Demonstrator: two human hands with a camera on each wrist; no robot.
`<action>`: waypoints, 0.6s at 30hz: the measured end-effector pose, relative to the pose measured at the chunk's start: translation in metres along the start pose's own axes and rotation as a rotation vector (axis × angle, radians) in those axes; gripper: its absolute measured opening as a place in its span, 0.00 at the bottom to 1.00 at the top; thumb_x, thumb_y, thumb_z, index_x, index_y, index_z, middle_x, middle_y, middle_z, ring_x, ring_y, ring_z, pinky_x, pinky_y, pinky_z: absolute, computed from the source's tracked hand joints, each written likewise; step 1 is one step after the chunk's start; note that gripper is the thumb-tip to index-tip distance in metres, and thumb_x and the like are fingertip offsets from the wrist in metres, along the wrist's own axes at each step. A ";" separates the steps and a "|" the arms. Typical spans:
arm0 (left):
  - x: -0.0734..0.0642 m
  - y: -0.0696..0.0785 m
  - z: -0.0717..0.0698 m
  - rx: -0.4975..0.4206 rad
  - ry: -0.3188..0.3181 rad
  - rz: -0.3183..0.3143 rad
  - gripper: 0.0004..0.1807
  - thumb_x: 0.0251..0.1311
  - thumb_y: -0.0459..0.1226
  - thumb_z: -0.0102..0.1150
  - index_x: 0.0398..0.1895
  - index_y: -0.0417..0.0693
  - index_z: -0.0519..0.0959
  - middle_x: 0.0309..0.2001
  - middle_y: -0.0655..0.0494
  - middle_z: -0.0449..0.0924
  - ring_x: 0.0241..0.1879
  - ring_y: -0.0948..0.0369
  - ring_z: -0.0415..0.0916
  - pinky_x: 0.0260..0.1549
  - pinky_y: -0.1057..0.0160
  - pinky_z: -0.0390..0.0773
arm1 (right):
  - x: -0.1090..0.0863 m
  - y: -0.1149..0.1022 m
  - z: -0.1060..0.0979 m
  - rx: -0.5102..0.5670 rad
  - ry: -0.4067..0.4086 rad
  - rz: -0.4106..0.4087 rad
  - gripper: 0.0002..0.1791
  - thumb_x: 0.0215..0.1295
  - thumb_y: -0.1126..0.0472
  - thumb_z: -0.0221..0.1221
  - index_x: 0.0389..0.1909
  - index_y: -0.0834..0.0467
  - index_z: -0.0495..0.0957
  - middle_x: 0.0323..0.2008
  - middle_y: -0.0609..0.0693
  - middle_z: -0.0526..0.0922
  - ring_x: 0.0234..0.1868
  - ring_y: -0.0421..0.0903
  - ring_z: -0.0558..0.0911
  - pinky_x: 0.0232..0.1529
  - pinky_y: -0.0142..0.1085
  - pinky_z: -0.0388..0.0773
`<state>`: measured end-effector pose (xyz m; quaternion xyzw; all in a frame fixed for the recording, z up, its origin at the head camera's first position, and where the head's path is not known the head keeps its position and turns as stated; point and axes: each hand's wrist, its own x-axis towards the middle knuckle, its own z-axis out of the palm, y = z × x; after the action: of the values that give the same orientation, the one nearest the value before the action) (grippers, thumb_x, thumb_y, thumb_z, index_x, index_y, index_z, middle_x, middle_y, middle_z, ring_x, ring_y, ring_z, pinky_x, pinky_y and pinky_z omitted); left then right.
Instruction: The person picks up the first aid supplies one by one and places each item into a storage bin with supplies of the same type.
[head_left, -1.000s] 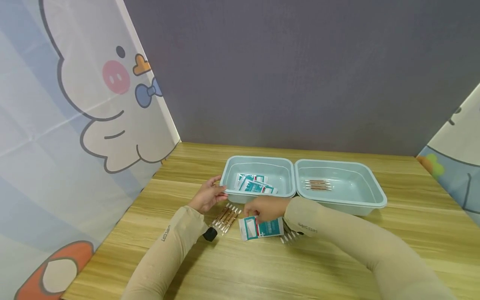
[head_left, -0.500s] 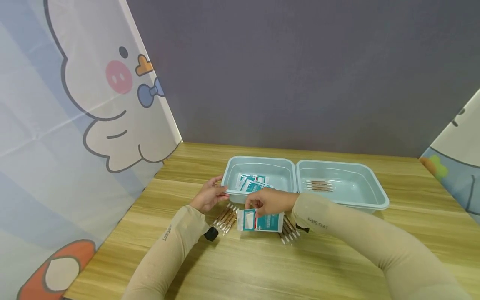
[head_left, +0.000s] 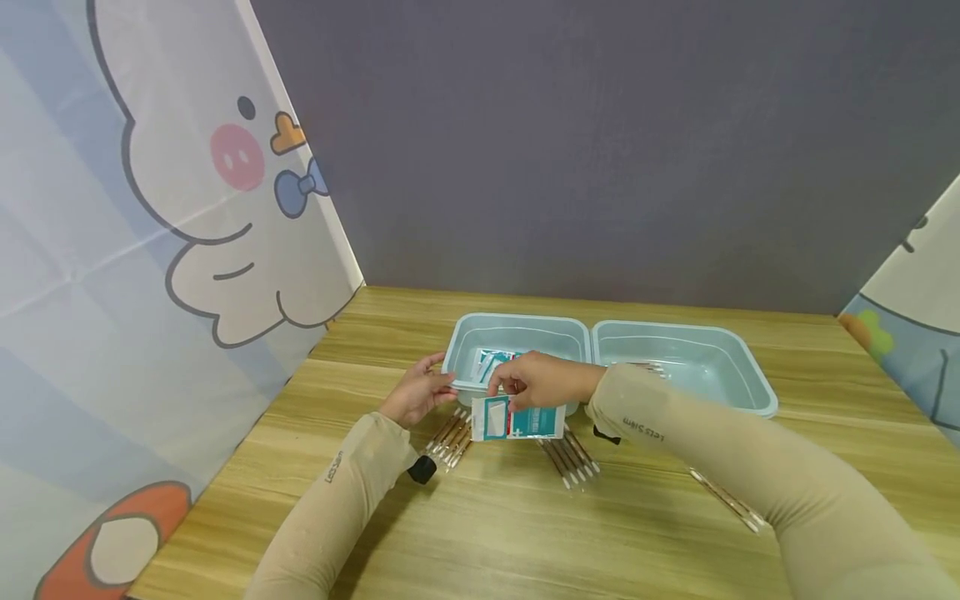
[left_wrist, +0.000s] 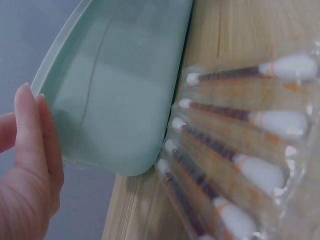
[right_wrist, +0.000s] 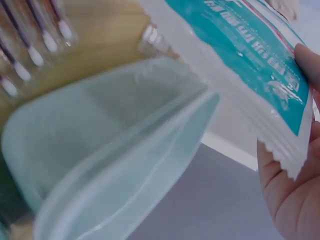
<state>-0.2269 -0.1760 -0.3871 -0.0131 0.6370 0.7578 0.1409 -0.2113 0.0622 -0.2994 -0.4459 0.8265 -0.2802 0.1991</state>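
Note:
My right hand (head_left: 543, 379) pinches a flat teal and white sealed packet (head_left: 536, 422) by its upper edge. It hangs in front of the left light-blue plastic tub (head_left: 525, 321). In the right wrist view, the packet (right_wrist: 250, 65) is near the tub's rim (right_wrist: 125, 135), with thumb and fingers at one end. My left hand (head_left: 415, 392) touches the left tub's near left corner with fairly straight fingers; the left wrist view shows the fingertips (left_wrist: 25, 92) at its rim. Similar packets (head_left: 491, 364) lie inside this tub, partly hidden by my right hand.
Clear-wrapped brown-stick cotton swabs (head_left: 450, 437) lie by my left hand. More swab packs (head_left: 572, 458) sit below the held packet and beside the right forearm (head_left: 727, 500). The right tub (head_left: 705, 367) holds swabs, mostly hidden by the sleeve. A dark wall stands behind the table.
My right hand has lifted the packet off the table and up toward the left tub, uncovering swabs beneath and by the forearm. The left hand stays at the tub's corner.

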 end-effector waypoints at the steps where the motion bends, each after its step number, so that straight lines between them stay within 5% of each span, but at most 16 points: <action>1: 0.000 0.000 0.000 0.002 -0.002 0.001 0.32 0.68 0.23 0.43 0.73 0.34 0.47 0.34 0.47 0.72 0.23 0.64 0.75 0.28 0.71 0.81 | 0.000 -0.001 -0.003 0.001 0.009 0.001 0.11 0.63 0.69 0.61 0.46 0.58 0.78 0.25 0.44 0.70 0.26 0.38 0.67 0.31 0.30 0.70; 18: 0.001 -0.001 -0.001 -0.028 0.001 -0.010 0.32 0.69 0.23 0.42 0.73 0.36 0.46 0.35 0.47 0.72 0.22 0.65 0.76 0.25 0.73 0.80 | 0.017 0.004 -0.036 0.065 0.139 0.015 0.12 0.64 0.71 0.59 0.48 0.63 0.76 0.26 0.49 0.70 0.24 0.42 0.66 0.30 0.33 0.69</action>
<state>-0.2277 -0.1769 -0.3888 -0.0187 0.6262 0.7659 0.1442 -0.2439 0.0596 -0.2755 -0.4124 0.8321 -0.3357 0.1578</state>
